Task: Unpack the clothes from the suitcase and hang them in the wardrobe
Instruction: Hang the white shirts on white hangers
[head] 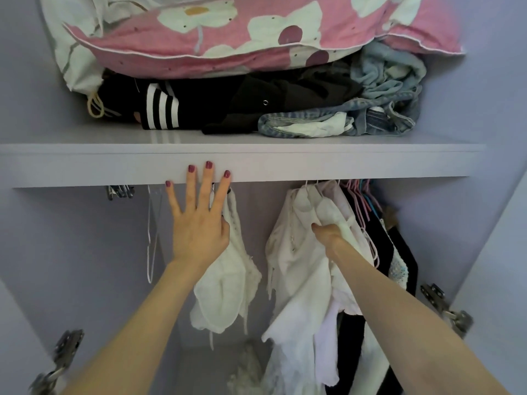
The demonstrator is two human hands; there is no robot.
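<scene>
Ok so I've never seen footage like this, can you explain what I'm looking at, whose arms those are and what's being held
This is one picture from a camera worn on a person's head, looking forward into an open wardrobe, so the two bare arms reaching in belong to the wearer; there is no machine.

The left hand is spread flat, its fingers straight and reaching up over the front edge of the shelf, next to a small white garment hanging below.

The right hand grips a larger white garment hanging among other clothes on hangers.

On the shelf lie a pink flowered pillow, black clothes and crumpled jeans. An empty hanger hangs at the left.
</scene>
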